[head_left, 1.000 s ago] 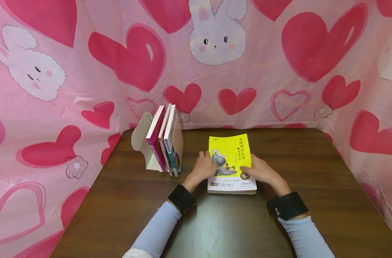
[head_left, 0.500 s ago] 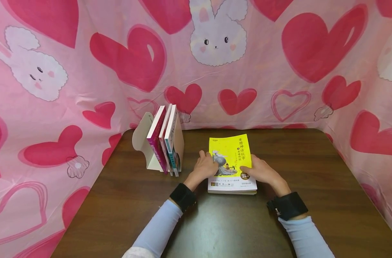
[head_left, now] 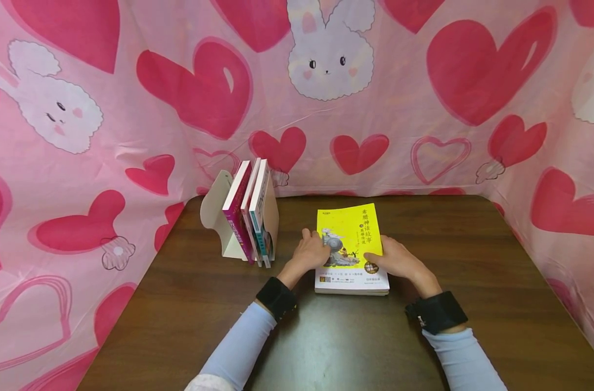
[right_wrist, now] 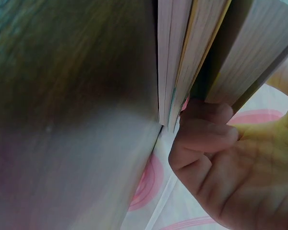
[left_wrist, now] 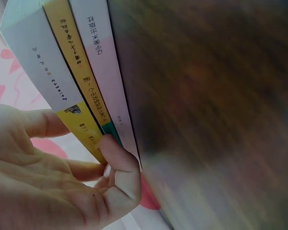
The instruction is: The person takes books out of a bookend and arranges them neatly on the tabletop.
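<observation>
A yellow-and-white paperback book (head_left: 345,222) tops a short stack in front of me. Beneath it lie a book with an orange spine (left_wrist: 76,52) and one with a pale spine (left_wrist: 102,57). My left hand (head_left: 308,252) holds the yellow book's spine side, and its curled fingers reach the spines below. On the page side, my right hand (head_left: 401,262) grips the yellow book, thumb on the cover and curled fingers (right_wrist: 201,134) under its edge. A dark gap shows there between the yellow book and those beneath. The stack's far side is hidden.
A cream bookend (head_left: 213,209) stands at the back left of the brown table (head_left: 473,260). Several thin books (head_left: 252,212) lean upright in it. A pink fabric backdrop (head_left: 394,108) with hearts and rabbits closes off the back and sides.
</observation>
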The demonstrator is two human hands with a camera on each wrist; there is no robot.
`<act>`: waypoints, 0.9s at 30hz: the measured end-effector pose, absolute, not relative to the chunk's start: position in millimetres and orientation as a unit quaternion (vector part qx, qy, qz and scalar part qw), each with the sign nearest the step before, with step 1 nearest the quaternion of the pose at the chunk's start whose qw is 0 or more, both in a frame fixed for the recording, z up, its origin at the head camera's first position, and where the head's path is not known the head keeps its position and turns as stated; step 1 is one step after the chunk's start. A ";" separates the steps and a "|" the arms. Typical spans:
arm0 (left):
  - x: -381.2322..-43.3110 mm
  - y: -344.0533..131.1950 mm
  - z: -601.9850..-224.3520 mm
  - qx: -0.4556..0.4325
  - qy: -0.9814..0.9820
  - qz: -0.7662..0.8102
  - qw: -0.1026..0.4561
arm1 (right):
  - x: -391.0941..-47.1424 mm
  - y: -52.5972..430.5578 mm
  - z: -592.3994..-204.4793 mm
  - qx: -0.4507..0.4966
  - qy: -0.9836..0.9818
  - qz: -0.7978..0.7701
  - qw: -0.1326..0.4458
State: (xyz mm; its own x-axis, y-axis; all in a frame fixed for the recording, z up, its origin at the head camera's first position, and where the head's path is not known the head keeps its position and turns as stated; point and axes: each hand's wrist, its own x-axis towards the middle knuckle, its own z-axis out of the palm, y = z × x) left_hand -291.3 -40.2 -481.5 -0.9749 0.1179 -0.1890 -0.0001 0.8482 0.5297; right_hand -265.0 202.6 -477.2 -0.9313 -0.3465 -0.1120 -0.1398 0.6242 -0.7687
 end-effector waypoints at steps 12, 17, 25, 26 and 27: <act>-291.3 -40.7 -481.6 0.033 0.954 0.278 0.112 | -265.1 201.7 -476.0 -0.142 0.902 -0.393 0.109; -289.4 -41.5 -481.0 0.035 0.951 0.283 0.119 | -263.8 200.6 -476.6 -0.133 0.903 -0.394 0.114; -288.2 -41.6 -480.5 0.041 0.952 0.279 0.118 | -262.5 199.7 -478.0 -0.126 0.907 -0.387 0.111; -288.2 -41.5 -480.6 0.040 0.952 0.278 0.118 | -262.2 199.6 -477.9 -0.126 0.908 -0.385 0.110; -287.8 -41.3 -480.4 0.040 0.952 0.279 0.118 | -261.9 199.6 -477.9 -0.125 0.908 -0.384 0.110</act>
